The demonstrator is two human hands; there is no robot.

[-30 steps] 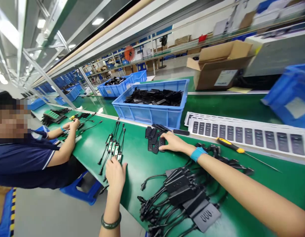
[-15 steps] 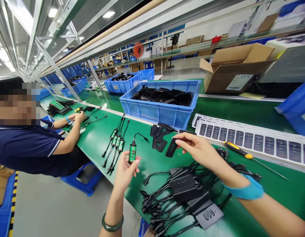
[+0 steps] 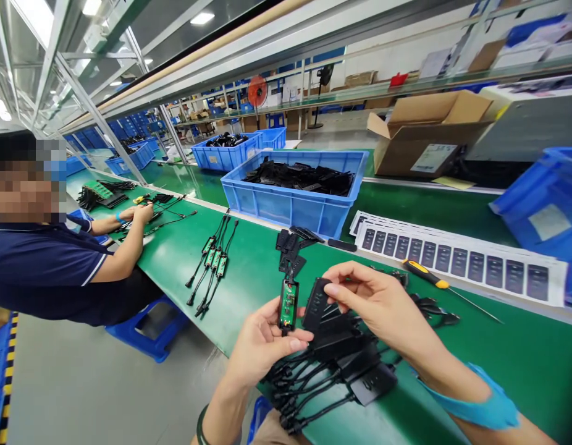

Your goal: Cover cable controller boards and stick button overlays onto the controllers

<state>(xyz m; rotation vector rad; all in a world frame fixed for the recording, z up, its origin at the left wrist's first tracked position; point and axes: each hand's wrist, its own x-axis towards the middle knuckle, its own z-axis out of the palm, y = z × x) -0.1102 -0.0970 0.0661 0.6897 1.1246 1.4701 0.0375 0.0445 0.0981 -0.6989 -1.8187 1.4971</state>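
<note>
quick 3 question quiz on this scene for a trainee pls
1. Which hand holds the green circuit board?
2. True or false: the yellow-handled screwdriver lies on the green workbench, outside the blue crate.
3. Fill the gap: the right hand pinches a ____ plastic cover.

Key: 1. the left hand; 2. true; 3. black

You can pass: green surface (image 3: 249,278) between your left hand (image 3: 262,352) and wired boards (image 3: 212,262) | In your way: cable bundle (image 3: 335,364), blue crate (image 3: 290,207)
</note>
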